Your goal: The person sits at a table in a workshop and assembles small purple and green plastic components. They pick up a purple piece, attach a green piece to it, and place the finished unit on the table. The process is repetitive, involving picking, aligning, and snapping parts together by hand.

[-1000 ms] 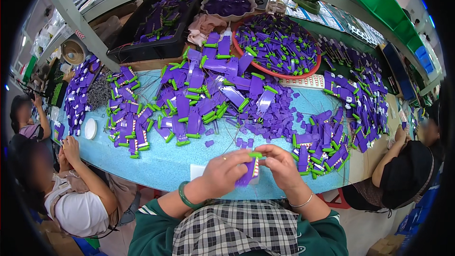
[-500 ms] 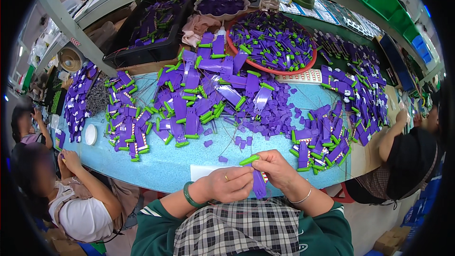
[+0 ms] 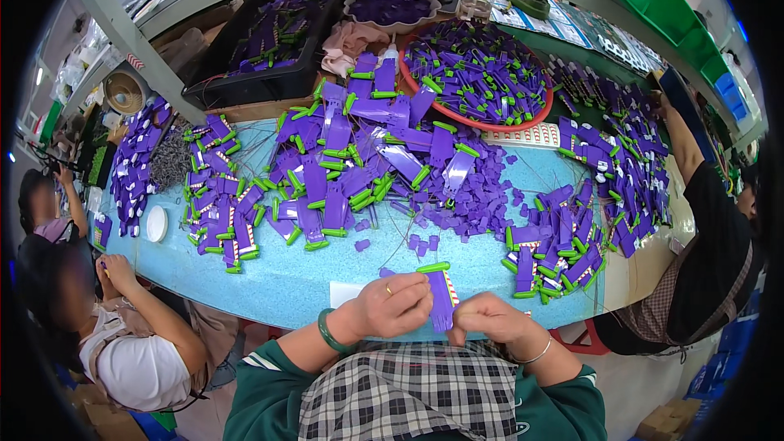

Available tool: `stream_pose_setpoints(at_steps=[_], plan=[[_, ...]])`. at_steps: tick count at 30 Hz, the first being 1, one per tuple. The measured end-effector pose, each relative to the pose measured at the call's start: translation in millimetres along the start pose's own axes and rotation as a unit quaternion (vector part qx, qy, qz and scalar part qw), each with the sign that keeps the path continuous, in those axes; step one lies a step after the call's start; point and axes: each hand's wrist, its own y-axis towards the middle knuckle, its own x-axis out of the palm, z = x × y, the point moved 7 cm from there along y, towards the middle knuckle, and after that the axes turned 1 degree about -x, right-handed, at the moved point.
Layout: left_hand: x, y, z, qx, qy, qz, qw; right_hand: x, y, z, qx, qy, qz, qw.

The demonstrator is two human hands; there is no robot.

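My left hand (image 3: 396, 307), with a green bangle at its wrist, pinches a flat purple plastic part (image 3: 441, 300) near its green end bar (image 3: 434, 268). The part hangs down from the bar, and a red-and-white striped strip runs along its right edge. Beside its lower right edge is my right hand (image 3: 495, 318), fingers curled closed and thumb pointing down. Whatever those fingers hold, if anything, is hidden. A white sheet (image 3: 346, 292) lies partly under my left hand. Just beyond it is a small loose purple piece (image 3: 386, 273).
Heaps of purple-and-green parts (image 3: 327, 171) and small purple pieces (image 3: 469, 204) cover the blue table (image 3: 327, 278). Behind stand a red basket (image 3: 549, 106) and a black crate (image 3: 245, 90), both filled with parts. A white dish (image 3: 157, 224) sits left. Co-workers sit at both sides.
My right hand has moved from the green bar down to the part's lower right side. The part now shows its broad face. The right co-worker's arm reaches farther back.
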Motion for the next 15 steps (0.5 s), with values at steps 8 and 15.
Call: stream_pose_setpoints(at_steps=[8, 15], plan=[[28.6, 7.3, -40.8, -0.234, -0.152, -0.064, 0.958, -28.8, 1.4, -27.6, -0.219, -0.313, 0.264, 0.886], [41.0, -9.9, -120.4, -0.250, 0.185, -0.200, 0.929, -50.8, 7.3, -0.6, -0.166, -0.003, 0.279, 0.946]])
